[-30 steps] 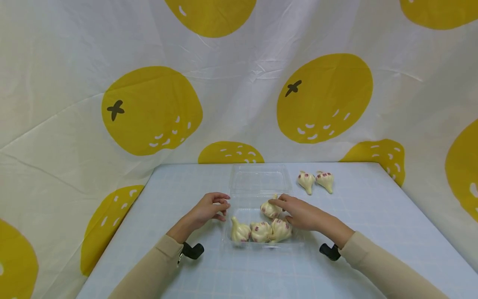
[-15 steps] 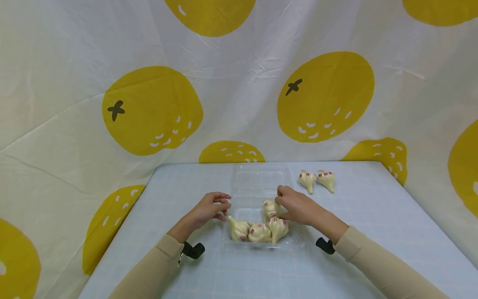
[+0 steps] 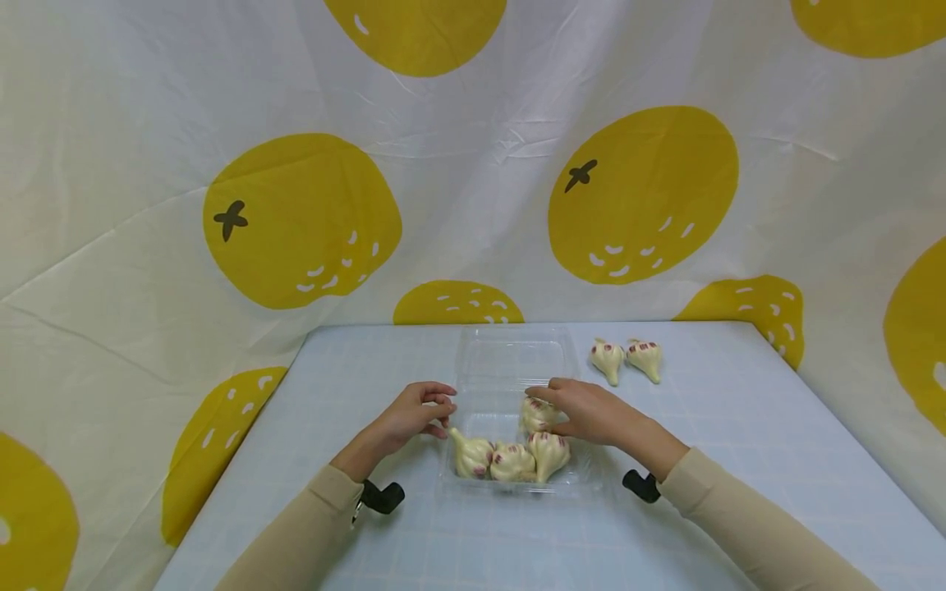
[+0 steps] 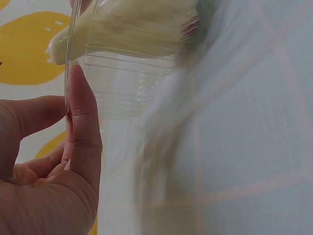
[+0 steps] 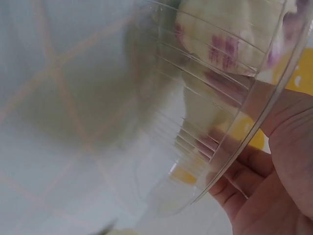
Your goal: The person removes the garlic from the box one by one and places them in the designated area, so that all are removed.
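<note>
The right hand [image 3: 594, 413] pinched a cream, purple-streaked, round garlic bulb [image 3: 539, 416] at one o'clock in a clear, rectangular plastic box [image 3: 488, 423], whose ten-o'clock rim the left hand [image 3: 411, 412] pinched.

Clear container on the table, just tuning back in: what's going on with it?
A person's left hand pinches the side rim of the clear container, and their right hand grips a garlic bulb inside it, toward the back right. Three more bulbs sit in a row along the container's front. Its lid is open behind, and two other bulbs lie on the table to the right of the lid.
</note>
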The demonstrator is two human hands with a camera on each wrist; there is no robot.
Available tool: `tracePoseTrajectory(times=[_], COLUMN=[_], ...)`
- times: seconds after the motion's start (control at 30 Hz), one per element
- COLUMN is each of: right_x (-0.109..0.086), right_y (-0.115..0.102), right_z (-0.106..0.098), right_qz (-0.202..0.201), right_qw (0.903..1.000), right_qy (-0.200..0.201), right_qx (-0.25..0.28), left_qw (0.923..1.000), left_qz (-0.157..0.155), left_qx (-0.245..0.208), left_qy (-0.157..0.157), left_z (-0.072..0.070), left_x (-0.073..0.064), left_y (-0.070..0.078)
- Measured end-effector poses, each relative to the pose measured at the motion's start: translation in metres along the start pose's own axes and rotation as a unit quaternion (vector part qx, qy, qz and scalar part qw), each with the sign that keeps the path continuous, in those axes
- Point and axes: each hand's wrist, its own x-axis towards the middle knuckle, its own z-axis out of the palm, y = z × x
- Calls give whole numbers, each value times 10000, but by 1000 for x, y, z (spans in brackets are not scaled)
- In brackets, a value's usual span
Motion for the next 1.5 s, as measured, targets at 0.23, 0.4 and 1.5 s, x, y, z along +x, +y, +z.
tracePoseTrajectory(times=[0.23,0.4,1.5], right_x=[1,4,28], right_y=[-1,0,-2], right_z=[3,6,16], right_qz=[-348,-459,-299], right_qw=[9989,9973,9803], right_qy=[164,343,-155], right_qx=[-264,-463,1947], left_qw=[10000,10000,10000], left_qz=[11,-35,36], left_qx=[45,57,-64], left_qy=[16,29,-19], left_z=[1,0,1], left_x=[-2,-2,-1], left_y=[1,0,2])
